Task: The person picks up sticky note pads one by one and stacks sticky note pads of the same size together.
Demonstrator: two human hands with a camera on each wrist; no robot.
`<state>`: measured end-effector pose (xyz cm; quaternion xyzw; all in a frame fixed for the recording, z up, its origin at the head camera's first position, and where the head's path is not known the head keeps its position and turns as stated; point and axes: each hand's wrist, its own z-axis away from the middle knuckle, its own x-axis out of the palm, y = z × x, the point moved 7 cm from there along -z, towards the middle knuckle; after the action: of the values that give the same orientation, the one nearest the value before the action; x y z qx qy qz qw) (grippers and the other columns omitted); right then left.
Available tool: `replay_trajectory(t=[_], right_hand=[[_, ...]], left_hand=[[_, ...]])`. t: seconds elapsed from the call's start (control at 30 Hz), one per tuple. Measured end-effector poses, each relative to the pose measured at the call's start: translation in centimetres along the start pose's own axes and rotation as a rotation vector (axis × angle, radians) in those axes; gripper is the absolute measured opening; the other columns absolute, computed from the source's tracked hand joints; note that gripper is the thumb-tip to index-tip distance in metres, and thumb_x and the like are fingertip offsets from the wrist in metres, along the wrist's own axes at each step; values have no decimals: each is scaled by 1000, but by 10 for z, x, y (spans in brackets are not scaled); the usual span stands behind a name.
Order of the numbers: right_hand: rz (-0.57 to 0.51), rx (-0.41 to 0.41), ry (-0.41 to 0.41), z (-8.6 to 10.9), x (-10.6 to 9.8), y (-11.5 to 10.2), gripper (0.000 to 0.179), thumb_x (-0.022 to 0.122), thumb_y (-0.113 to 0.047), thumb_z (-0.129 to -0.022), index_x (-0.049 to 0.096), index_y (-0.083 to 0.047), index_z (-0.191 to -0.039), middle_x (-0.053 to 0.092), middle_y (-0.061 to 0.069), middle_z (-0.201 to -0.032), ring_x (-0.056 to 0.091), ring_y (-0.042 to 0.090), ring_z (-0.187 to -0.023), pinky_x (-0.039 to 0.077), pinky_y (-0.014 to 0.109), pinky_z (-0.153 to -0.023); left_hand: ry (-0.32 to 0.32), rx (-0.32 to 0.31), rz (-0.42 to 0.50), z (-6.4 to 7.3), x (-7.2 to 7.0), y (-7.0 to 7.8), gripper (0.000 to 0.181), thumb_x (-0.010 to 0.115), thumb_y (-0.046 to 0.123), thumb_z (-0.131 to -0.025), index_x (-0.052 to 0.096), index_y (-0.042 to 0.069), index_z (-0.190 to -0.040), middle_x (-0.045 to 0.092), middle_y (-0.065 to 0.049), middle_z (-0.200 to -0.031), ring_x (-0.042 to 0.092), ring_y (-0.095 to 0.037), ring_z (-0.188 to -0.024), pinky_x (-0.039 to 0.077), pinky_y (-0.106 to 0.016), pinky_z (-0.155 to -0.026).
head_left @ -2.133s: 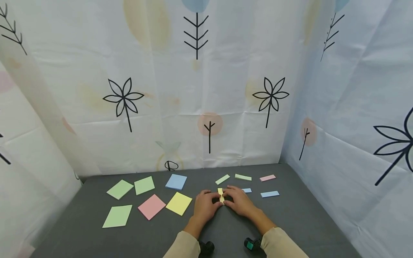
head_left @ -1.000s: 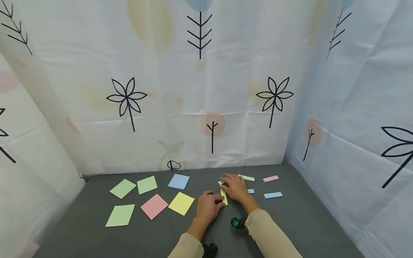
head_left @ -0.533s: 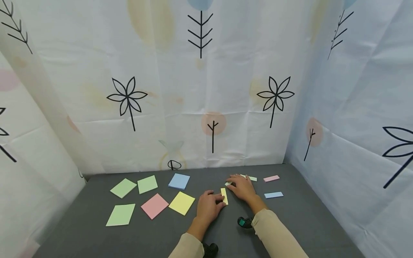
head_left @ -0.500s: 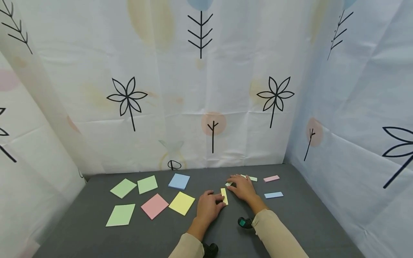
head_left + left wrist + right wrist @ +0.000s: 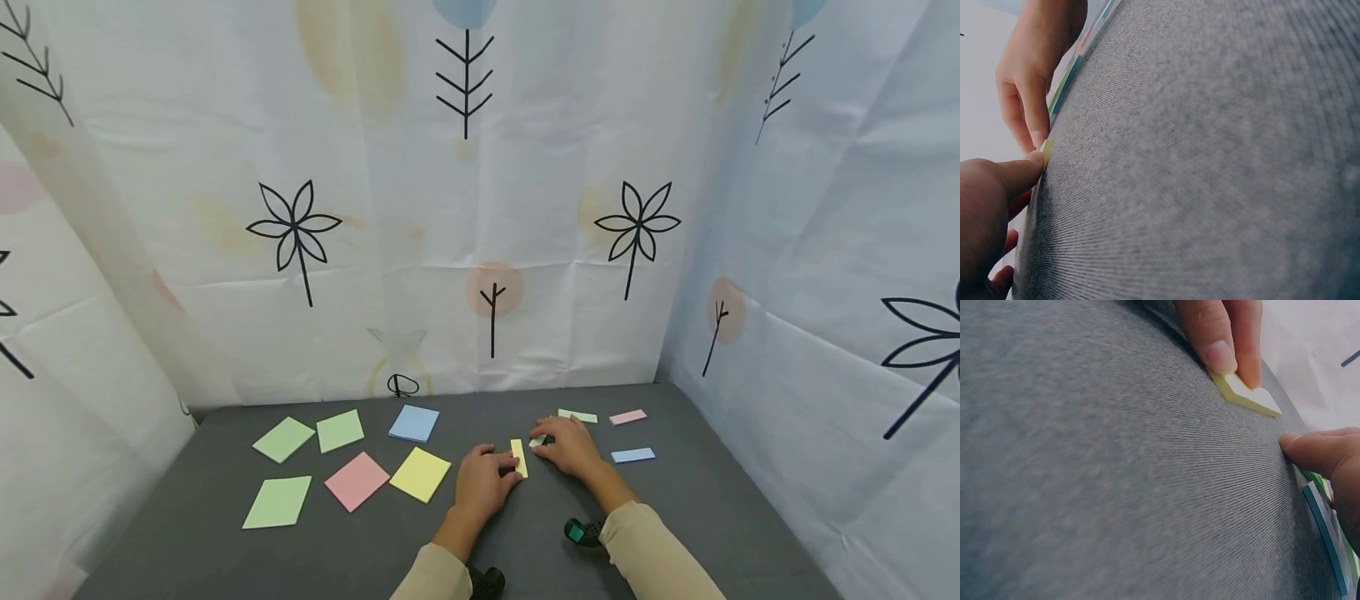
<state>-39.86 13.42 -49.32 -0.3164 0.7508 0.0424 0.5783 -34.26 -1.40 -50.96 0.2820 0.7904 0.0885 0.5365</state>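
My left hand (image 5: pixel 480 483) pinches a narrow yellow sticky-note pad (image 5: pixel 520 458) lying on the grey table. In the right wrist view, its thumb and a finger press on the yellow pad's top (image 5: pixel 1254 400). Just to the right, my right hand (image 5: pixel 573 447) has thumb and finger on a narrow green sticky-note pad (image 5: pixel 537 441), most of it covered by the fingers. A short gap separates the two pads. A narrow blue pad (image 5: pixel 1325 537) shows beside the right hand in the right wrist view; that hand hides it from the head view.
Beyond and right of my right hand lie another narrow green pad (image 5: pixel 578 416), a pink one (image 5: pixel 627 417) and a blue one (image 5: pixel 633 456). Larger square pads in green (image 5: pixel 277 502), pink (image 5: pixel 357 482), yellow (image 5: pixel 421 475) and blue (image 5: pixel 414 423) spread leftward. Printed cloth (image 5: pixel 420 333) encloses the table.
My right hand let go of the yellow pad, reached to the narrow green pad behind it and drew that pad right and nearer. My left hand stays on the yellow pad.
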Motion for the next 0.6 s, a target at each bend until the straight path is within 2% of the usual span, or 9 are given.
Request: replay_trajectory(t=[0.2, 0.3, 0.43, 0.6], right_hand=[[23, -1, 21, 9, -2, -2, 33, 79, -27, -81, 71, -9, -108, 68, 9, -114, 60, 30, -112, 33, 52, -107], [29, 2, 27, 10, -2, -2, 29, 79, -29, -82, 69, -11, -103, 68, 7, -113, 61, 28, -110, 33, 47, -108], [20, -42, 35, 12, -3, -4, 22, 78, -28, -83, 68, -12, -94, 68, 9, -113, 61, 32, -111, 35, 50, -106], [-21, -113, 63, 13, -6, -6, 18, 78, -23, -83, 67, -10, -89, 69, 14, -110, 61, 38, -111, 37, 56, -103]], left_hand=[[11, -2, 15, 1, -1, 1, 27, 79, 28, -80, 79, 17, -105, 71, 5, -110, 58, -27, -114, 46, -47, -94], [14, -1, 16, 1, -1, 1, 27, 80, 28, -79, 79, 17, -104, 71, 5, -110, 58, -27, -113, 46, -47, -94], [12, -2, 12, 1, -1, 1, 27, 80, 28, -79, 79, 17, -104, 71, 5, -110, 58, -27, -113, 46, -47, -94], [10, 2, 11, 1, 0, 1, 27, 79, 28, -80, 78, 18, -105, 71, 6, -110, 58, -27, -114, 45, -46, -94]])
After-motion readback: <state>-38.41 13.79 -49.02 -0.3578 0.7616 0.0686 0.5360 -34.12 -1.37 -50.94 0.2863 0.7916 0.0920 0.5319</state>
